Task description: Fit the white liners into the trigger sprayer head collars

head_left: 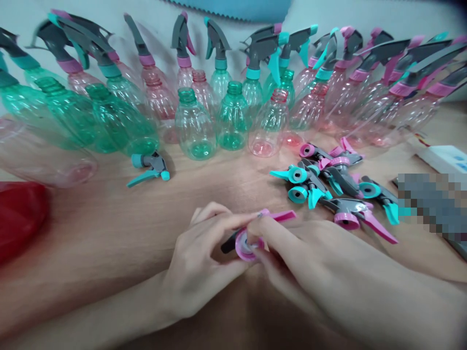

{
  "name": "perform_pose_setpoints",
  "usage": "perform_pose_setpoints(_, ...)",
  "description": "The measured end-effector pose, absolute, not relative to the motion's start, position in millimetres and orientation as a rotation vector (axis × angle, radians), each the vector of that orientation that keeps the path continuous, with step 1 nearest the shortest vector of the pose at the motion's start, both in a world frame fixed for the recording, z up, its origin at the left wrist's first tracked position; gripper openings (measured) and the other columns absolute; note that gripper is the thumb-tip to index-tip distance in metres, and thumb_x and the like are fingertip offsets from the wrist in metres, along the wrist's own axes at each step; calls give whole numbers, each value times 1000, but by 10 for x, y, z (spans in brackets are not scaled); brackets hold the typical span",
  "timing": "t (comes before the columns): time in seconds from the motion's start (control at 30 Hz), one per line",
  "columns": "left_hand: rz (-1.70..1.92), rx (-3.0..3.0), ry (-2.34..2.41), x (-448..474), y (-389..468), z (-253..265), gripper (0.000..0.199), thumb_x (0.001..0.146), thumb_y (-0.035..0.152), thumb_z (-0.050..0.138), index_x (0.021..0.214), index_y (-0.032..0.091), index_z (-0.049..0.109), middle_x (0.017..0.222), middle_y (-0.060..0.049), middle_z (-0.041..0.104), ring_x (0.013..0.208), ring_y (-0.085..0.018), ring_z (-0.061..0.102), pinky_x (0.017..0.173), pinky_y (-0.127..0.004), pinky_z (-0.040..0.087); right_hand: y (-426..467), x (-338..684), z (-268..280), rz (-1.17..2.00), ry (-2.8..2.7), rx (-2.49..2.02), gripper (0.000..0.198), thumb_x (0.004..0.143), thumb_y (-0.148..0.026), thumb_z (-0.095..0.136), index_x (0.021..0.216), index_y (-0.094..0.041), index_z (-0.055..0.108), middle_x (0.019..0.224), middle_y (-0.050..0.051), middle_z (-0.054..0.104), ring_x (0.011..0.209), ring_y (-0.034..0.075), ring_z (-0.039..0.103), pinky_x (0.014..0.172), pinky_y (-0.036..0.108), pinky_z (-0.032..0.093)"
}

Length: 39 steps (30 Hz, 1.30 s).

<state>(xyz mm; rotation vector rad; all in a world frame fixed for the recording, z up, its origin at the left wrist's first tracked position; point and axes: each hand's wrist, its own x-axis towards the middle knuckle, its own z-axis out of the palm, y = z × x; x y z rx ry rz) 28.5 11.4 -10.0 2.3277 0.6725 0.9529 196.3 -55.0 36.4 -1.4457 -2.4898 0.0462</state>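
Spray head (239, 243) slants sideways, trigger (284, 216) pointing right, collar (245, 256) toward camera

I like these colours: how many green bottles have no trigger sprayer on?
5 visible: two at left, two beyond the left hand, one farther back, right of those. Others may be hidden.
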Motion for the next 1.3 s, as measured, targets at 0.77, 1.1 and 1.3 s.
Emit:
perform_pose_setpoints(0.77, 1034, 2226, 707, 281, 178, -254, 19, 77, 26, 72, 90, 24, 58, 84, -1, 65, 79, -19, 59, 69, -38, 51, -486, 2008, 321, 375, -2359, -1487, 30, 88, -7, 41, 95, -17, 68, 63, 2, 67, 61, 16, 64, 62, 26, 50)
perform_pose_setpoints(1.1, 962, 2207, 717, 292, 161, -264, 22, 76, 26, 73, 89, 24, 56, 86, -2, 63, 80, -20, 59, 68, -37, 52, -494, 2013, 258, 266, -2306, -1566, 21, 83, -7, 50, 90, -12, 69, 84, 11, 71, 78, 24, 67, 67, 33, 52)
perform_pose_setpoints(1.3, 931, 2200, 747, 295, 154, -266, 22, 76, 28, 74, 87, 24, 56, 84, -1, 62, 79, -20, 58, 66, -37, 49, -499, 1985, 203, 307, -2284, -1573, 23, 85, -6, 46, 94, -12, 66, 83, 11, 70, 69, 23, 66, 59, 33, 50)
